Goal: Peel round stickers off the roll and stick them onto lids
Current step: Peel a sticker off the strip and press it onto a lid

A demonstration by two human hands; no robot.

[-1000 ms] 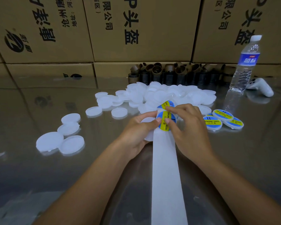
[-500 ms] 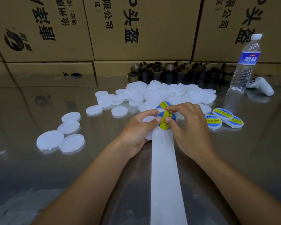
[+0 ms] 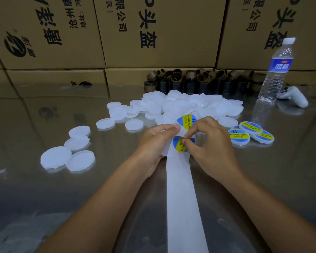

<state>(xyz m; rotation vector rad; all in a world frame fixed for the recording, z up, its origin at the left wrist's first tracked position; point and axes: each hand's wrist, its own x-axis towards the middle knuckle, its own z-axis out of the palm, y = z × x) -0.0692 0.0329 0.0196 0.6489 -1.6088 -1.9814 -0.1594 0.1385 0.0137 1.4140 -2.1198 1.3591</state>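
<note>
A white backing strip (image 3: 182,194) runs from the bottom edge up to my hands over the shiny table. It carries round blue-and-yellow stickers: one (image 3: 180,146) between my hands, another (image 3: 188,121) just beyond. My left hand (image 3: 153,143) holds the strip's left edge, and a white lid seems tucked under it. My right hand (image 3: 211,143) pinches the near sticker's edge with thumb and forefinger. A heap of plain white lids (image 3: 181,105) lies behind. Three stickered lids (image 3: 250,133) lie at the right.
Several loose white lids (image 3: 67,156) lie at the left. A water bottle (image 3: 275,70) and a white controller (image 3: 295,96) stand at the far right. Brown cardboard cores (image 3: 199,79) line the back, in front of stacked cartons (image 3: 153,33).
My right thumb and forefinger have closed onto the near sticker's edge. The strip has bent so the far sticker tilts up. Both hands stayed in about the same place.
</note>
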